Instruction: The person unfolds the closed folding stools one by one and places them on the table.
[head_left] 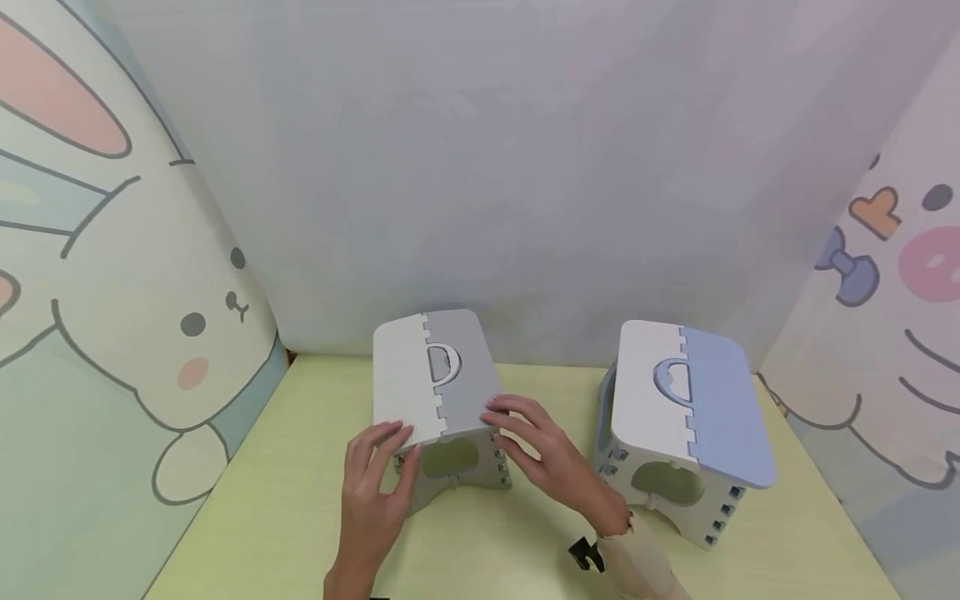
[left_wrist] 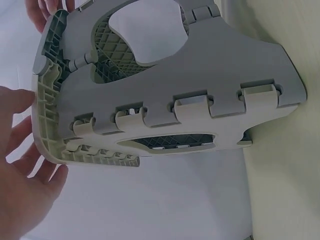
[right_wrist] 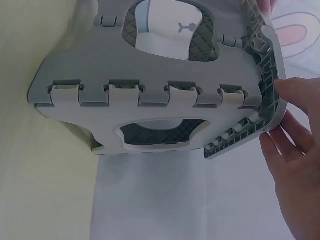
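Note:
A grey-and-white folding step stool stands unfolded on its legs, with a handle lying in its top. My left hand rests its fingertips on the white half at the near left corner, the thumb against the front edge. At the near right corner, my right hand touches the grey half with relaxed fingers. Both wrist views show the thumbs on the front lip and the other fingers over the top. The stool's hinged end panel with its oval opening faces me.
To the right stands a second folding step stool, blue and white, also unfolded. Both stools are on a pale yellow-green table. A plain pale cloth hangs behind, with cartoon-printed panels at the sides.

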